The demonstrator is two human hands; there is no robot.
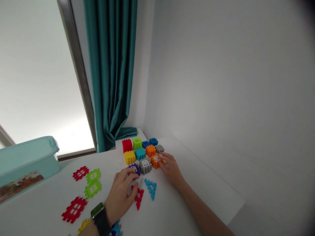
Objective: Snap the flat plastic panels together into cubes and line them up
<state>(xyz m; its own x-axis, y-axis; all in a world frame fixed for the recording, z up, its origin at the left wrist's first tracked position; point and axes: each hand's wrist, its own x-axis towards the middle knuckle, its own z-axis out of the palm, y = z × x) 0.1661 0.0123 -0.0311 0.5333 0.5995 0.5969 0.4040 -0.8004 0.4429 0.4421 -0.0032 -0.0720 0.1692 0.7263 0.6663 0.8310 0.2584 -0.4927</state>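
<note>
Head view: left hand [119, 196], half curled, fingers touching the purple waffle block [134, 169] just left of the grey waffle block [145, 166]; right hand [171, 169], partly open, fingertips against the orange waffle block [155, 162] just right of it. Whether either hand grips cannot be told. Risk: a loose hold could drop a block; a sideways push could jostle the packed neighbours.

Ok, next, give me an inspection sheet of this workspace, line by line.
Surface: white table.
Blocks: left hand touches purple waffle cube; right hand touches orange waffle cube; other coloured cubes sit packed beside them.
Clutter: flat red piece, flat green piece, teal triangular piece.
Hands: bare; smartwatch on left wrist.
Cables: nothing seen.
Surroundings: aqua storage box, teal curtain, window, white wall.
</note>
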